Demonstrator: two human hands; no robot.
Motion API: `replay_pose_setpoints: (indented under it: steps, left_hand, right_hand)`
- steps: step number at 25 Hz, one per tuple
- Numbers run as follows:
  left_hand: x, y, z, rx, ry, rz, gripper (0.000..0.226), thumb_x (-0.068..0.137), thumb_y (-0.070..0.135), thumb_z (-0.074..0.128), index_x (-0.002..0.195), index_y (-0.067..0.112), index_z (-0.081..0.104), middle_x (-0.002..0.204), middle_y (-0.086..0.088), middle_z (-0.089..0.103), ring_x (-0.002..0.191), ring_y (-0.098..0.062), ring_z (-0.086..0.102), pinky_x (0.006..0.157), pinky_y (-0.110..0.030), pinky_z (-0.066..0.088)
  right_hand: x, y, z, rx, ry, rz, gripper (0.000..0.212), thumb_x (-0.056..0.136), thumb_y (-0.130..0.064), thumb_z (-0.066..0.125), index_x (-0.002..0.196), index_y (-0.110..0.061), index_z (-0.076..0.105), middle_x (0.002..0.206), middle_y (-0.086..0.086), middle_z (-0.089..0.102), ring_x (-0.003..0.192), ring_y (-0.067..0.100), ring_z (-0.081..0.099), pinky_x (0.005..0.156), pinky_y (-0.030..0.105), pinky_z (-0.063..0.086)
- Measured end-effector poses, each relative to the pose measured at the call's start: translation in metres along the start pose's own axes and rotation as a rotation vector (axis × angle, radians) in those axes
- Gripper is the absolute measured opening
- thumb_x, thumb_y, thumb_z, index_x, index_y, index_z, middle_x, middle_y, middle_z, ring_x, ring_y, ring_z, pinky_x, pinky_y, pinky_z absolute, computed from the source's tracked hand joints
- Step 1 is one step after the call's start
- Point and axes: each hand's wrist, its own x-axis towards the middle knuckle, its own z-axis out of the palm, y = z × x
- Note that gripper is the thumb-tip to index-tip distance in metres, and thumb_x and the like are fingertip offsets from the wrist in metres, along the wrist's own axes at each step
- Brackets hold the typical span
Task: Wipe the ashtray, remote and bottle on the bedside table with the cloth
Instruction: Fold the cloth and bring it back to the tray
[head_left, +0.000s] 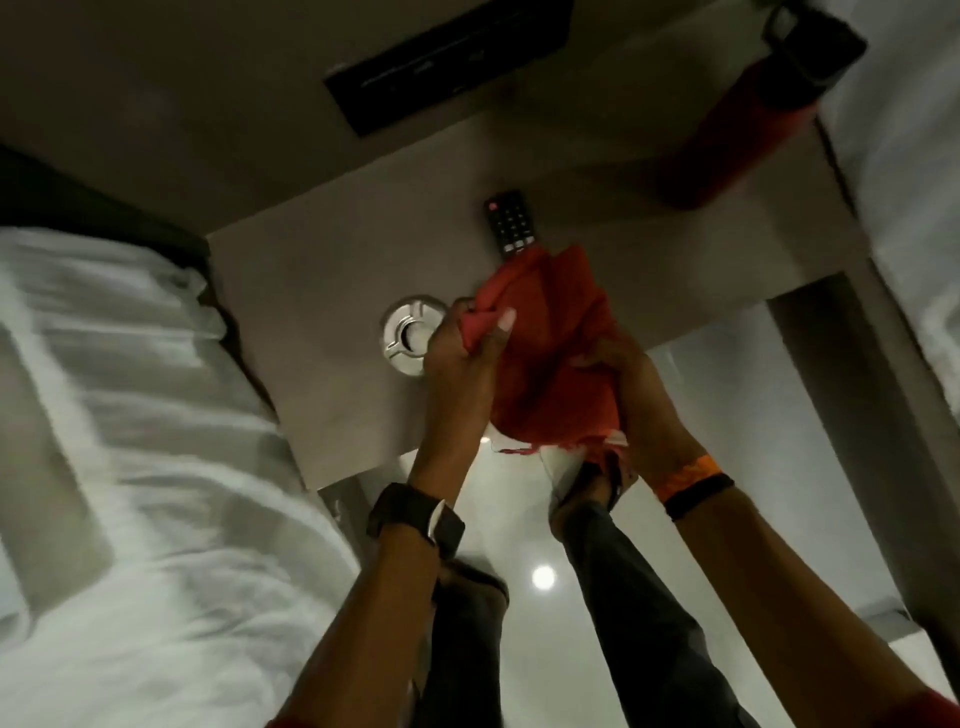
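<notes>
Both my hands, left (462, 358) and right (631, 384), clench crumpled red cloth (550, 343), bunching it above round metal ashtray (408, 332) for wiping

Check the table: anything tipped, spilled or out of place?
Nothing stands out. The ashtray, remote and bottle sit apart on the table, no spill visible. Both hands hold the cloth.

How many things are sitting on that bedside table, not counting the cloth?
3: a metal ashtray near the bed side, a black remote in the middle, partly behind the red cloth, and a red bottle at the far right. The cloth might hide more.
</notes>
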Motion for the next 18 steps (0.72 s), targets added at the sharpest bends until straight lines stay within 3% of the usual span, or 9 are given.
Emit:
replay_pose_setpoints:
  steps: [1,4,8,11,13,15,18]
  left_hand:
    - [-0.006,0.001,-0.027,-0.045,0.018,0.015,0.012,0.095,0.026,0.065,0.105,0.032,0.065,0.103,0.012,0.072,0.098,-0.003,0.069,0.088,-0.029,0.057]
    - [-0.032,0.006,-0.119,-0.183,0.022,0.028,0.025,0.091,0.018,0.070,0.115,0.012,0.066,0.109,-0.004,0.074,0.101,-0.018,0.072,0.085,-0.031,0.060]
    - [-0.076,0.013,-0.250,-0.408,-0.014,0.009,0.055,0.082,0.007,0.075,0.132,0.019,0.055,0.126,-0.009,0.067,0.114,-0.023,0.067,0.088,-0.035,0.059]
    - [-0.109,0.018,-0.336,-0.525,0.064,-0.019,0.074,0.084,0.008,0.073,0.144,0.031,0.037,0.132,-0.013,0.062,0.106,-0.023,0.070,0.087,-0.032,0.060]
    - [-0.132,0.015,-0.379,-0.506,0.164,0.004,0.065,0.090,0.020,0.070,0.142,0.040,0.036,0.142,-0.014,0.054,0.098,-0.021,0.072,0.086,-0.030,0.060]
    - [-0.144,0.010,-0.409,-0.498,0.246,0.082,0.046,0.096,0.029,0.061,0.137,0.043,0.044,0.143,-0.010,0.053,0.107,-0.021,0.068,0.086,-0.035,0.060]
    - [-0.140,0.000,-0.444,-0.384,0.321,0.204,0.035,0.099,0.027,0.047,0.134,0.033,0.053,0.141,0.000,0.056,0.117,-0.016,0.063,0.093,-0.035,0.057]
  right_hand:
    - [-0.004,0.006,0.018,-0.073,-0.003,-0.012,0.040,0.069,-0.018,0.062,0.109,-0.022,0.064,0.092,-0.002,0.076,0.085,0.024,0.073,0.059,0.030,0.061]
    - [-0.022,0.029,0.090,-0.173,-0.167,-0.048,0.048,0.079,-0.019,0.074,0.125,-0.022,0.060,0.118,0.004,0.072,0.109,0.028,0.069,0.084,0.038,0.062]
    - [-0.059,0.066,0.206,-0.160,-0.333,-0.065,0.050,0.081,-0.020,0.074,0.129,-0.019,0.060,0.123,0.006,0.072,0.112,0.026,0.069,0.087,0.039,0.061]
    - [-0.085,0.093,0.287,-0.047,-0.387,-0.042,0.047,0.088,-0.013,0.068,0.134,-0.012,0.056,0.129,0.011,0.068,0.116,0.030,0.067,0.091,0.044,0.059]
    - [-0.102,0.109,0.336,0.013,-0.406,-0.009,0.044,0.091,-0.010,0.063,0.135,-0.012,0.056,0.131,0.011,0.067,0.116,0.030,0.067,0.091,0.045,0.059]
    - [-0.112,0.118,0.373,0.049,-0.438,0.020,0.038,0.089,-0.012,0.063,0.127,-0.014,0.062,0.124,0.006,0.071,0.111,0.026,0.070,0.085,0.040,0.060]
    - [-0.115,0.126,0.420,-0.106,-0.424,-0.031,0.031,0.092,-0.012,0.059,0.120,-0.023,0.065,0.117,0.000,0.073,0.110,0.024,0.069,0.085,0.036,0.061]
